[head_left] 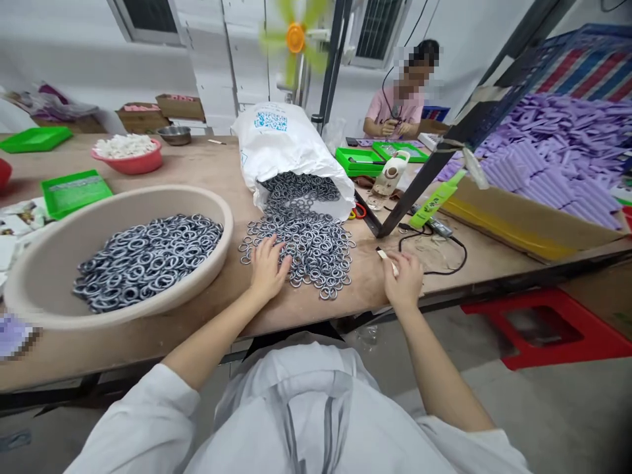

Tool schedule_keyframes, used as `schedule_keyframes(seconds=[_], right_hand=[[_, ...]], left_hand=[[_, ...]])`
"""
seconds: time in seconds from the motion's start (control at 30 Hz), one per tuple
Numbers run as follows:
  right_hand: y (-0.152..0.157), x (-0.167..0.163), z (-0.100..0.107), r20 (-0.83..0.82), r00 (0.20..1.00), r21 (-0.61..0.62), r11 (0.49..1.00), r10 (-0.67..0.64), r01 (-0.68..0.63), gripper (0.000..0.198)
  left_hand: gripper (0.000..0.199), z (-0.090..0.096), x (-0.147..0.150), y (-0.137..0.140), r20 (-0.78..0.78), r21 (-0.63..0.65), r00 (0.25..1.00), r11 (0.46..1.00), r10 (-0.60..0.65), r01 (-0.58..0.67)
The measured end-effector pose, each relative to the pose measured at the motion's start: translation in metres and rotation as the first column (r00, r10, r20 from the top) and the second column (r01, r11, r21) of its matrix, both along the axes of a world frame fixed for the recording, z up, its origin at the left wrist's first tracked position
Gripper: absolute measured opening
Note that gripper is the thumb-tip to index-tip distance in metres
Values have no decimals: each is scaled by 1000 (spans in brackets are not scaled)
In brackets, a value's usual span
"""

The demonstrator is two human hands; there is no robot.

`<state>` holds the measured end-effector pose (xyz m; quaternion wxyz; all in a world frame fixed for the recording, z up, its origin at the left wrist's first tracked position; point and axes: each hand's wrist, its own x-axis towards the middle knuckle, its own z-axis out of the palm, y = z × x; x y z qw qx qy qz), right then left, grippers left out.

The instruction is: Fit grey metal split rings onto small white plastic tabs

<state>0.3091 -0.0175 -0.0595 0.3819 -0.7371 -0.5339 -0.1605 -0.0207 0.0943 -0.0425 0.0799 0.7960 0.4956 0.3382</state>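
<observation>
A heap of grey metal-looking rings [316, 247] spills onto the table from the mouth of a white sack [291, 141] lying on its side. My left hand [269, 270] rests at the heap's left edge, fingers spread and touching the rings. To the right of the heap, my right hand [405, 280] is closed around a small, slim white tool [389, 261] with a dark tip; its exact kind is unclear. Left of my left hand stands a large beige basin [44, 273], and more of the same rings [148, 260] lie inside it.
A black metal post [395, 217] rises from the table near a green bottle [437, 201] and a black cable [464, 257]. Purple pieces [557, 164] fill a box at right. A pink bowl [131, 164] and green tray [76, 191] sit at left. Another person [395, 118] works across.
</observation>
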Motion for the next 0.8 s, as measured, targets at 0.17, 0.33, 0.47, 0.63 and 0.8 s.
schedule_keyframes(seconds=[0.17, 0.33, 0.47, 0.63, 0.8], right_hand=[[-89, -41, -95, -397, 862, -343, 820, 316, -459, 28], [-72, -68, -178, -684, 729, -596, 561, 21, -575, 43], [-30, -72, -197, -768, 639, -579, 482, -50, -658, 57], [-43, -60, -196, -824, 554, -542, 450, -120, -709, 63], [-49, -60, -193, -814, 546, -568, 467, -197, -678, 41]], left_hand=[[39, -8, -11, 28, 220, -197, 930, 947, 294, -253], [40, -6, -13, 33, 224, -260, 912, 923, 345, -285], [37, 0, -12, 24, 112, -260, 914, 899, 389, -351], [47, 3, -12, 22, -37, -337, 920, 862, 389, -378], [54, 1, -7, 28, -13, -302, 976, 930, 218, -211]])
